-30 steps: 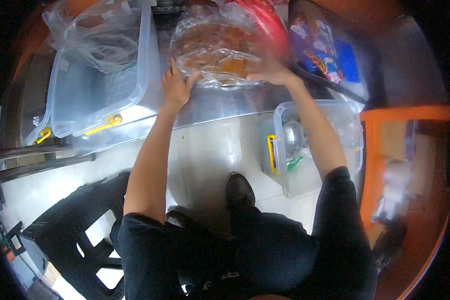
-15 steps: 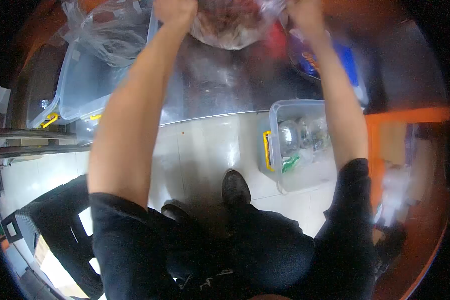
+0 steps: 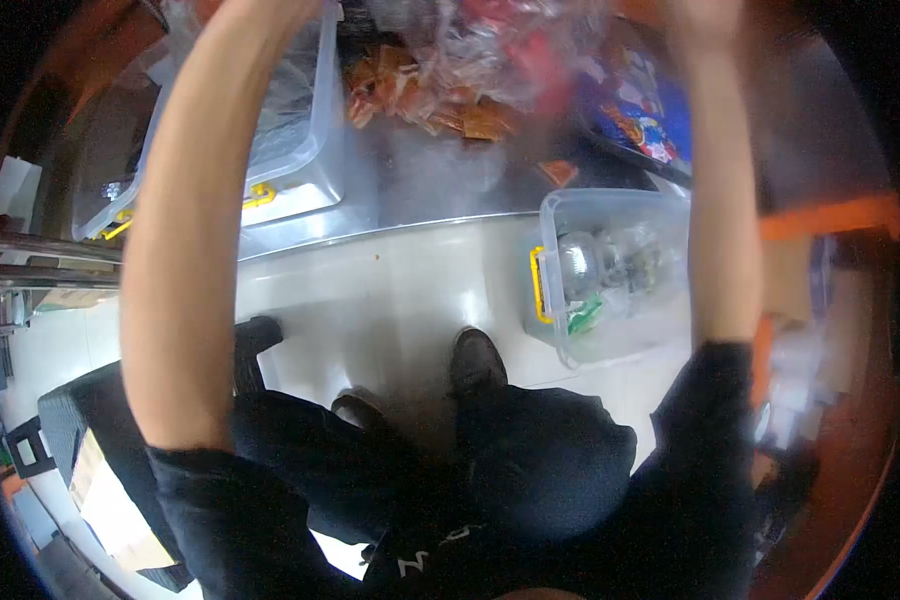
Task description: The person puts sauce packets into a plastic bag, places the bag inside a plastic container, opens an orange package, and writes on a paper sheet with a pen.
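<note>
A clear plastic bag [image 3: 520, 45] with red patches, smeared by motion, is at the top of the view over the dark table [image 3: 420, 165]. Small orange-brown packets [image 3: 410, 95] lie in a heap beneath and left of it, and a single packet [image 3: 558, 173] rests closer to the table's front edge. My left hand [image 3: 280, 8] is mostly cut off at the top edge, above the left clear bin. My right hand [image 3: 708, 15] is blurred at the top right, beyond a blue printed package [image 3: 655, 110]. The fingers of both hands cannot be made out.
A clear bin [image 3: 330, 150] with yellow latches stands on the table at left. On the floor at right, another clear bin [image 3: 550, 215] holds clear jars and something green. An orange edge [image 3: 830, 217] runs along the right. A black chair-like object [image 3: 100, 400] is at lower left.
Both hands have moved apart and farther up, from the sides of the filled bag. Orange-brown packets now show on the table below the bag. The view has shifted slightly.
</note>
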`<state>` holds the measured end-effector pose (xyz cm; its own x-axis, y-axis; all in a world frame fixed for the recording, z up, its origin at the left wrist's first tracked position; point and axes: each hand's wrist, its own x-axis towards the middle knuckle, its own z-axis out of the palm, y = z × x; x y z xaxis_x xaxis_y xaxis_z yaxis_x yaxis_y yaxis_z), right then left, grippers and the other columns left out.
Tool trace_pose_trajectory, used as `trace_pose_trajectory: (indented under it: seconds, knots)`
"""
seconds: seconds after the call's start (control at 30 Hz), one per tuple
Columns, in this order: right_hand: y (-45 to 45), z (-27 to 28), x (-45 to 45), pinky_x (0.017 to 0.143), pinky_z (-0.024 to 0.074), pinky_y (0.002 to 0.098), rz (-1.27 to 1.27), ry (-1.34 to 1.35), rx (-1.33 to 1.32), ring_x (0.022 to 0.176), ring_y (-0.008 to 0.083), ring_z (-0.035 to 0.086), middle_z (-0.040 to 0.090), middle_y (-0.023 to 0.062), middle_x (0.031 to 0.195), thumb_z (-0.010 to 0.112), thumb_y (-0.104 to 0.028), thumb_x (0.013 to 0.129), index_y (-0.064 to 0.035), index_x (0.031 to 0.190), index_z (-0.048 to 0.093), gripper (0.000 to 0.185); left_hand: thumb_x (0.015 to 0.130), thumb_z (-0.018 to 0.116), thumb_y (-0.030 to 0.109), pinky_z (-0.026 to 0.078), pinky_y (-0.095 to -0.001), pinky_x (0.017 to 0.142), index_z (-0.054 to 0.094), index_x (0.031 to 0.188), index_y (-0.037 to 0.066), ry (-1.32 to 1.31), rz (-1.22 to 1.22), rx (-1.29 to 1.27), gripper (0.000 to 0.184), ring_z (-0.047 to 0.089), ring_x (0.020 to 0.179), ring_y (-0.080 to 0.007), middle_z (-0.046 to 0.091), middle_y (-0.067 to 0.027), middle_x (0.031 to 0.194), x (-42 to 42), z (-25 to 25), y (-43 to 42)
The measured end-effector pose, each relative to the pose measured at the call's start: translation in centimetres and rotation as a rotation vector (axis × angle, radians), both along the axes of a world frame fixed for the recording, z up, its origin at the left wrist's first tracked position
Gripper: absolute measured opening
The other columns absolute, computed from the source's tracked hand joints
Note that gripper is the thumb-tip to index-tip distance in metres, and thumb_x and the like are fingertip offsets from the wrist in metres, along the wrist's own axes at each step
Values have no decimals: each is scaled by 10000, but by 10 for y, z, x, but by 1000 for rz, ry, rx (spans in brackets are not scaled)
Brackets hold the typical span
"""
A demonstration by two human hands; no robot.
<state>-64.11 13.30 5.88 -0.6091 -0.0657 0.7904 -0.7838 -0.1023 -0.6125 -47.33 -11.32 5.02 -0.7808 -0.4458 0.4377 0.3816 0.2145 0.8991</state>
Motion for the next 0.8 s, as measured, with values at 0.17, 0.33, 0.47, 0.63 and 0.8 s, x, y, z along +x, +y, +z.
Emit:
trace_pose_trajectory:
  seconds: [0.17, 0.33, 0.47, 0.63, 0.8]
  knots:
    - [102, -111, 156, 832, 505, 315, 373, -340, 450, 892, 154, 627, 673, 43, 972, 682, -134, 909, -16, 1020, 671, 162, 882, 701, 391, 534, -429, 920, 646, 1209, 20, -466, -354, -312, 497, 685, 1000, -360, 694, -198, 1142, 110, -39, 0]
    - [121, -202, 211, 942, 494, 421, 669, -88, 1223, 1076, 319, 621, 654, 110, 1062, 728, -187, 833, -81, 1035, 673, 235, 737, 791, 565, 488, -417, 972, 658, 1222, 63, -1357, -778, -977, 711, 643, 1118, -313, 698, -159, 1189, 160, -93, 25]
    - [116, -211, 167, 1023, 426, 470, 215, 89, 1324, 1163, 348, 549, 613, 120, 1201, 722, -266, 839, -63, 1066, 647, 313, 744, 710, 709, 450, -438, 1031, 621, 1304, 54, -1809, -1049, -1054, 867, 587, 1232, -349, 620, -198, 1344, 162, -170, 44]
    - [114, -247, 123, 1031, 364, 492, 50, 120, 1375, 1167, 338, 499, 601, 123, 1083, 746, -244, 750, -68, 948, 654, 280, 874, 647, 618, 449, -442, 1045, 551, 1356, 0, -1085, -613, -777, 790, 559, 1263, -389, 593, -238, 1355, 148, -242, 12]
    - [139, -254, 141, 996, 394, 478, 34, 95, 1464, 1110, 340, 548, 612, 148, 1026, 747, -257, 725, -70, 914, 650, 283, 937, 619, 522, 466, -497, 1008, 395, 1470, 46, -751, -203, -990, 748, 541, 1219, -448, 558, -230, 1313, 112, -250, 55]
